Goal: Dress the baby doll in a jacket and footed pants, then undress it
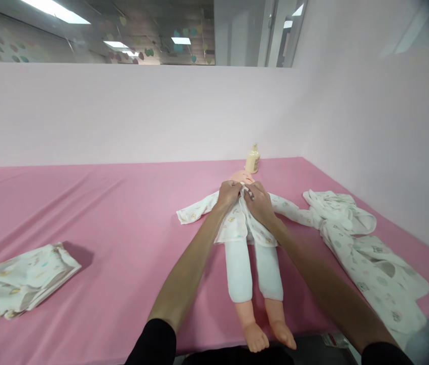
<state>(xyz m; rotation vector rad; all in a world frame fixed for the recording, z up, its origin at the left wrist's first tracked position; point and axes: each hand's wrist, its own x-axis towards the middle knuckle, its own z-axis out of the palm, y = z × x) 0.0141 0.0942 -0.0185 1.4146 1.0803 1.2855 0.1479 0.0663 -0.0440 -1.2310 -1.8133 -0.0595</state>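
A baby doll (254,337) lies on its back on the pink sheet, head toward the wall and feet at the near edge. It wears white trousers (238,268) and a white patterned baby shirt (233,225) with both sleeves spread out. My left hand (230,192) pinches the shirt's front edge at the neckline. Close beside it, my right hand (259,200) grips the opposite front edge near the collar. Below the hands the shirt front hangs partly apart. The doll's head is mostly hidden behind my hands, and the fastening between my fingers is too small to make out.
A pale yellow pump bottle (252,159) stands behind the doll's head. Crumpled white patterned cloth (374,268) lies on the right, touching the doll's sleeve. A folded patterned cloth (28,276) rests at far left. The pink-covered table (131,228) meets white walls at the back and right.
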